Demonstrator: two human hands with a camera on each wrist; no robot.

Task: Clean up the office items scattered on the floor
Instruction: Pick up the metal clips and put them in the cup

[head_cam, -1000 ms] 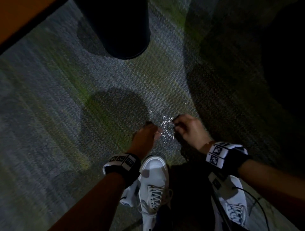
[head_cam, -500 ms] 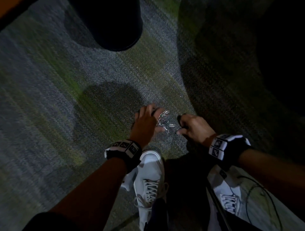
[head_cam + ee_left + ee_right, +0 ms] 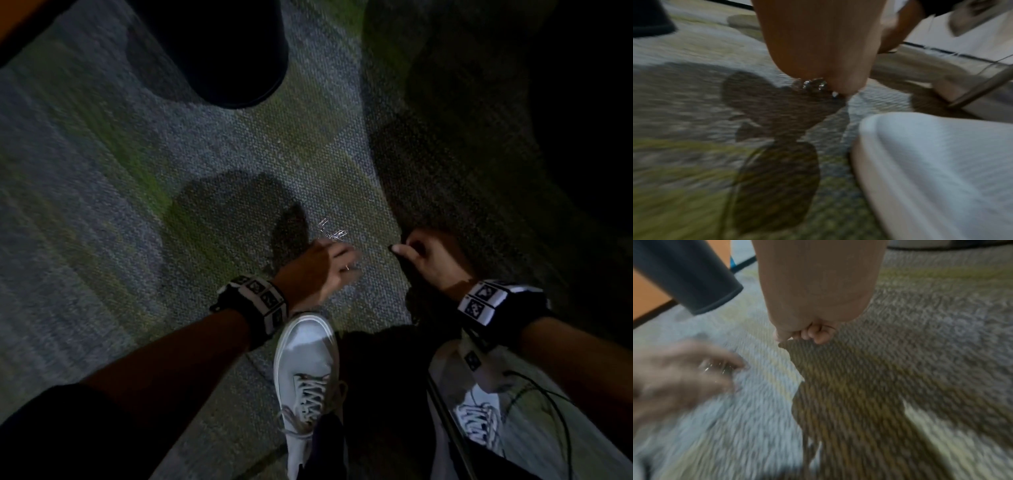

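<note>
Nearest the camera, two white shoes [image 3: 308, 363] stood on the carpet [image 3: 102, 205], the left one just below the left wrist.

The left hand [image 3: 318, 270] hovered low over the carpet beyond that shoe's toe, fingers curled inward. From the left wrist view, shiny clips [image 3: 809, 84] showed bunched under the fingertips, and the right wrist view caught glints of metal inside the curl, so the hand seemed to be gripping a few of them. The blur hid exactly how many.

The right hand [image 3: 431, 260] sat to the right, apart from the left, over the shadowed part of the carpet. Its fingers [image 3: 816, 334] were folded into a loose fist with the thumb pressed against them. Whether anything lay inside could not be told.

Just past the left hand's knuckles, more clips [image 3: 334, 233] lay scattered on the carpet, with a stray one [image 3: 371, 200] a little farther off.

Farthest away, a dark bin [image 3: 219, 51] stood on the carpet, well apart from both hands.
</note>
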